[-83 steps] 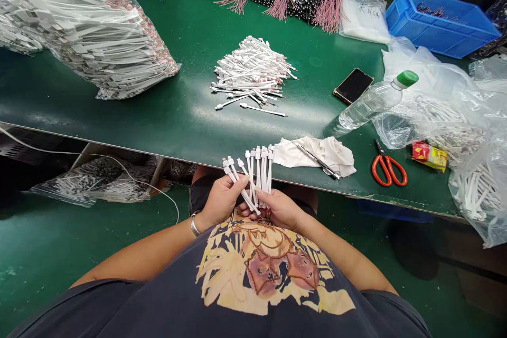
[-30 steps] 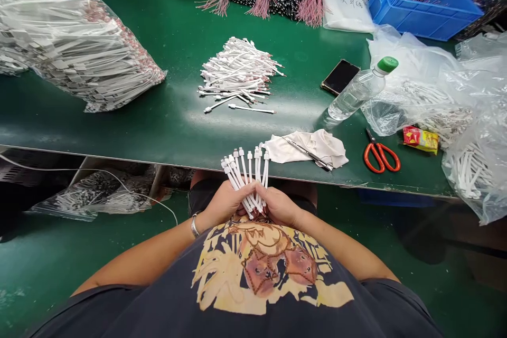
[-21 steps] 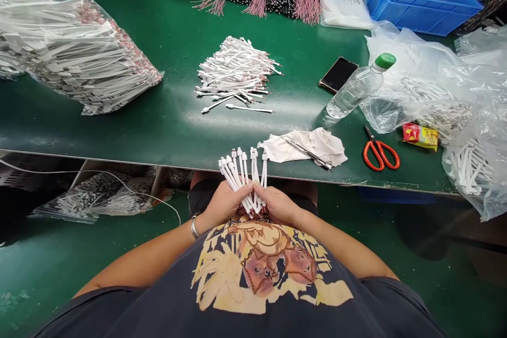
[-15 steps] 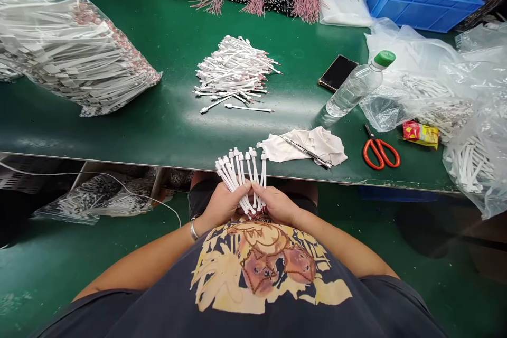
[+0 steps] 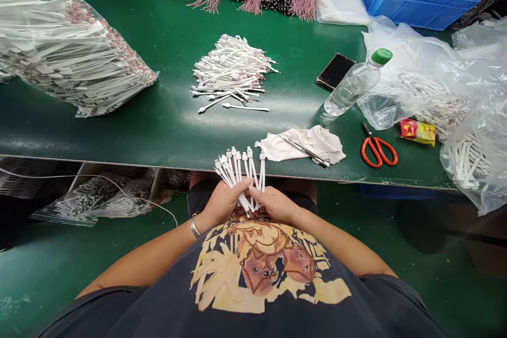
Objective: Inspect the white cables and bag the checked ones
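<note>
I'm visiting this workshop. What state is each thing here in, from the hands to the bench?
Left hand: closed around the white cable bundle.
Right hand: closed around the same bundle.
White cable bundle: gripped, plug ends fanned upward.
Plastic bag of cables: full, lying on the bench.
Orange-handled scissors: closed, lying flat.
Water bottle: capped, lying down.
Smartphone: screen dark, lying flat.
White cloth: crumpled.
Blue plastic crate: upright, open-topped.

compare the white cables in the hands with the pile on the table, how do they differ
The bunch of white cables is held fanned upward in the left hand and right hand, while the pile of white cables lies flat, crossing at many angles. The bunch is far smaller than the pile. Both show white connector ends.
</note>
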`<action>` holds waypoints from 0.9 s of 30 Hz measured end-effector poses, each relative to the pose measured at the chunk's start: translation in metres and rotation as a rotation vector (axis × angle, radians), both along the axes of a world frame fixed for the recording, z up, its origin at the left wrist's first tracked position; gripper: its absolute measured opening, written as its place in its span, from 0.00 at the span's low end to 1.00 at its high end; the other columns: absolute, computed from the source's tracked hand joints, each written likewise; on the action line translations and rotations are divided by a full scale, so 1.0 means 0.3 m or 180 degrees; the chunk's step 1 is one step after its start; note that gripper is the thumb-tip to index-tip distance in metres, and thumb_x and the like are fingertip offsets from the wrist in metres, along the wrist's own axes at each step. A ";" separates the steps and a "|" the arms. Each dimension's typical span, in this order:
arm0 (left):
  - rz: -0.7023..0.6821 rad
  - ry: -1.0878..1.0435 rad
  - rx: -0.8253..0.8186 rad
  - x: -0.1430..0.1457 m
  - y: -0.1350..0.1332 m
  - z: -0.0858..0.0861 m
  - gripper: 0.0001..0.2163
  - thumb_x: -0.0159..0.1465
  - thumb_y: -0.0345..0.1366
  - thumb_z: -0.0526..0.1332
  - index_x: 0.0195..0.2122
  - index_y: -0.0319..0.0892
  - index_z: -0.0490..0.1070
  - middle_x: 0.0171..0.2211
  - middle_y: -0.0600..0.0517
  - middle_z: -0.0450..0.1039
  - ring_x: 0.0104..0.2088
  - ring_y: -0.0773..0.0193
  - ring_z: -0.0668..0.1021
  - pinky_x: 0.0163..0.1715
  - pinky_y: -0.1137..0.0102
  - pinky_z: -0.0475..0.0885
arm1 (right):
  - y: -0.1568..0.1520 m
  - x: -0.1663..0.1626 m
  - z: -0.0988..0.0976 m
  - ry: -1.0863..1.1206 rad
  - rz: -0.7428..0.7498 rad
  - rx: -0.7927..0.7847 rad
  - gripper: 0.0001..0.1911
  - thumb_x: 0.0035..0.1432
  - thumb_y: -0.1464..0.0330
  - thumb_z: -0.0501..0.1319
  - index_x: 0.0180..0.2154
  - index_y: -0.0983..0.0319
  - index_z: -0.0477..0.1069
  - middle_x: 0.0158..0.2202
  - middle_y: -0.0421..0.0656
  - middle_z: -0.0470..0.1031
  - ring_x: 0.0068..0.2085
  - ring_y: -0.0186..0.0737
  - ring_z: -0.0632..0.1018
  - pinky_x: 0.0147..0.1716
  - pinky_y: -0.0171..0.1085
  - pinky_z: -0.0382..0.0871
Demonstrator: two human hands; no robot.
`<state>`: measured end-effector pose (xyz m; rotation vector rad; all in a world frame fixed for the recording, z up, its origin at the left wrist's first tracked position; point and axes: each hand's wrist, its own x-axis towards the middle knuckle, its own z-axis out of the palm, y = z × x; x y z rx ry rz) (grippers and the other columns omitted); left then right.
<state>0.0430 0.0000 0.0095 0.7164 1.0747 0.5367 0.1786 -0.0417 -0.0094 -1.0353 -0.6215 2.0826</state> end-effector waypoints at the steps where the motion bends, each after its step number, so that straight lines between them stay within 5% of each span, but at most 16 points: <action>1: 0.0063 0.0053 0.0069 0.000 -0.001 0.001 0.13 0.56 0.45 0.64 0.32 0.38 0.71 0.14 0.56 0.66 0.11 0.70 0.66 0.09 0.77 0.59 | 0.000 0.000 -0.002 0.0004 0.0003 0.0020 0.27 0.52 0.48 0.59 0.34 0.68 0.77 0.26 0.45 0.75 0.26 0.36 0.74 0.29 0.35 0.66; 6: 0.0227 0.0107 0.0063 0.003 -0.005 0.006 0.15 0.55 0.45 0.64 0.36 0.37 0.72 0.15 0.56 0.67 0.11 0.72 0.64 0.08 0.78 0.58 | -0.004 -0.002 -0.009 0.0047 0.0011 -0.0009 0.28 0.52 0.48 0.59 0.37 0.67 0.77 0.27 0.46 0.76 0.29 0.38 0.75 0.29 0.35 0.66; 16: -0.0039 -0.0212 0.0115 -0.002 -0.006 0.008 0.14 0.59 0.46 0.60 0.27 0.39 0.67 0.13 0.57 0.63 0.10 0.74 0.59 0.07 0.78 0.53 | -0.005 0.010 -0.022 0.0295 0.0052 0.0057 0.29 0.57 0.48 0.55 0.41 0.67 0.76 0.29 0.47 0.76 0.25 0.35 0.73 0.31 0.37 0.68; 27: -0.0150 -0.0354 -0.0057 -0.018 0.009 0.034 0.17 0.59 0.49 0.59 0.25 0.39 0.66 0.09 0.57 0.63 0.08 0.73 0.58 0.06 0.78 0.54 | 0.019 0.017 0.033 0.0440 0.0255 0.0073 0.28 0.59 0.50 0.53 0.42 0.68 0.75 0.35 0.52 0.77 0.34 0.41 0.78 0.33 0.38 0.72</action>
